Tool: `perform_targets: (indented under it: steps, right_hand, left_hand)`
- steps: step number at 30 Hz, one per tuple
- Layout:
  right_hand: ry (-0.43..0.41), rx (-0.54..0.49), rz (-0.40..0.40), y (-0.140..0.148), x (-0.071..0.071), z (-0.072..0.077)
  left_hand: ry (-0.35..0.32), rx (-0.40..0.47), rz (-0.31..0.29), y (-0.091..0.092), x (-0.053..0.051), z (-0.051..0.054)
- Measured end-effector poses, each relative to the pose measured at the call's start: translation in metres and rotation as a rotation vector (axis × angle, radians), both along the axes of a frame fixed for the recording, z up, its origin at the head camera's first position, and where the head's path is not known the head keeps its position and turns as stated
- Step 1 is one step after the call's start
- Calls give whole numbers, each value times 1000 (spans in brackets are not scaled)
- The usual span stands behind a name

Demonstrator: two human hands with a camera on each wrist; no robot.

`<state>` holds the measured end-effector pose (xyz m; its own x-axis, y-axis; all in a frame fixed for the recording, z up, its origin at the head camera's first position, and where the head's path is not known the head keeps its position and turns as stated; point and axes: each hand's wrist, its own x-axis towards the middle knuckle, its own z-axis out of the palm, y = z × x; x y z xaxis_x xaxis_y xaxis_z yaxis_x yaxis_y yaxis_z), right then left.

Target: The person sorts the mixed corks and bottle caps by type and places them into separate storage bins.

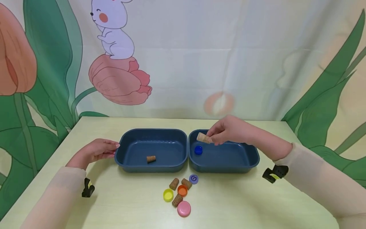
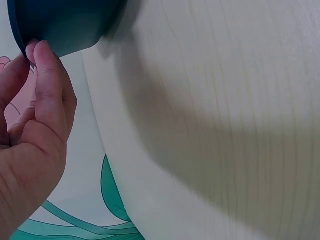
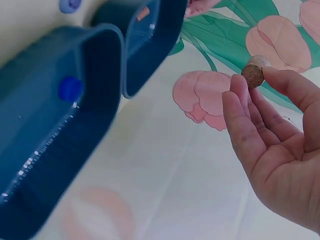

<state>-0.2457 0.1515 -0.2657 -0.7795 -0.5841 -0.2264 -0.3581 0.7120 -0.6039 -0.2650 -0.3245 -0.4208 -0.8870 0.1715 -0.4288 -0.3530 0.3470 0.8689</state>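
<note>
My right hand (image 1: 228, 129) pinches a light cork (image 1: 203, 137) between thumb and fingertips, raised above the right blue tray (image 1: 228, 169). In the right wrist view the cork (image 3: 253, 72) shows end-on at the fingertips. A dark blue bottle cap (image 1: 198, 150) lies inside that tray, near its left end. At the other side, my left hand (image 1: 98, 150) holds the left end of the left blue tray (image 1: 151, 169) by its rim. The left wrist view has thumb and fingertips meeting at this tray's edge (image 2: 75, 30). One brown cork (image 1: 151, 158) lies in the left tray.
In front of the trays several brown corks (image 1: 174, 184) lie mixed with a yellow cap (image 1: 168, 195), an orange cap (image 1: 182, 190), a pink cap (image 1: 184, 209) and a purple cap (image 1: 193, 179). Behind the pale table (image 1: 128, 203) hangs a printed curtain (image 1: 183, 63). Both trays stand side by side.
</note>
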Motion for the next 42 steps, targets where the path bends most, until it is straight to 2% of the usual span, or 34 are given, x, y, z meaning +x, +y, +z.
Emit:
perform_targets:
  steps: [7,18,24,32,42]
  right_hand:
    - [17,-21,-12,-7,-12,16]
    - [23,19,-14,-19,-29,32]
    - [38,30,-14,-26,-37,37]
    - [16,61,-28,-35,-43,44]
    - [5,49,-20,-49,-55,47]
  left_hand:
    - [1,-12,2,1,-1,2]
    - [1,-15,0,1,1,1]
    - [-6,-15,8,2,1,2]
    - [-2,2,2,3,1,1]
    - [0,-7,-1,3,1,3]
